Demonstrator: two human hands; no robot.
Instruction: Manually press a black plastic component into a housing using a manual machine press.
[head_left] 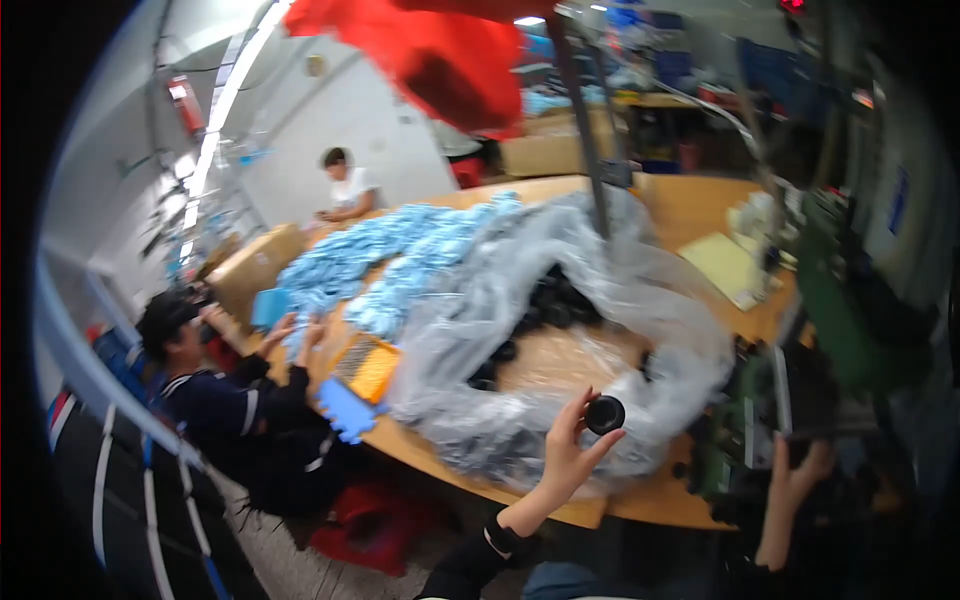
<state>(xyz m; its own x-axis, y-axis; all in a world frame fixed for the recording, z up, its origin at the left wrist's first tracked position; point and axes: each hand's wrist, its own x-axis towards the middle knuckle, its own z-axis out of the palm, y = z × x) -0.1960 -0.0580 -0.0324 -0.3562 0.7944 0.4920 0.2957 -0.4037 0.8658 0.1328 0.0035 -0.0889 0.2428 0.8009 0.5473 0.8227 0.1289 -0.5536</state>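
Pinching small round black piece (604, 414) in left hand (568, 460), with grip parted to its width, before translucent plastic sheeting (450, 400), 5 o'clock side. Cannot tell grip of right hand (800, 475), near dark-green machine (828, 310), 4 o'clock.

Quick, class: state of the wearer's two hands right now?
Left hand: holding a black round piece between thumb and fingers.
Right hand: by the green machine; whether it grips anything cannot be told.

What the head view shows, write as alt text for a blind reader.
The left hand holds up a round black part above crumpled clear plastic and more black pieces; the right hand is near a green machine. Co-workers are near blue pieces.
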